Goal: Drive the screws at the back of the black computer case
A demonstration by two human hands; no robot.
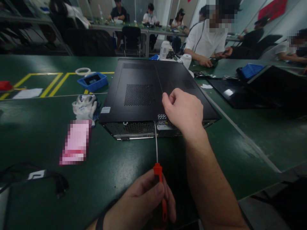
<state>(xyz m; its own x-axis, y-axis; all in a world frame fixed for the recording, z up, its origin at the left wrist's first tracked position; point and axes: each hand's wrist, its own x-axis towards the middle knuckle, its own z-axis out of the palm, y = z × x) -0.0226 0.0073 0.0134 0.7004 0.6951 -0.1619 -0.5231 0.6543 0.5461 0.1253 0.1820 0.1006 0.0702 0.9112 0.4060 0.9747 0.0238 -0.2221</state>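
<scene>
A black computer case [141, 73] lies flat on the green table, its rear side with metal grilles facing me. My left hand [144, 198] is closed round the red-and-black handle of a screwdriver [157, 150] in front of the case. The thin shaft points away from me, and its tip meets the upper rear edge of the case near the middle; the screw there is too small to make out. My right hand [183, 110] rests on the top panel by that edge, right of the tip, with fingers curled. Whatever lies under those fingers is hidden.
White work gloves [85, 107] and a pixelated pink item [76, 140] lie left of the case. Behind them stands a blue tray [93, 82]. A black cable [59, 182] is at lower left. Dark flat panels [232, 91] lie right; a person in white [206, 38] works across the table.
</scene>
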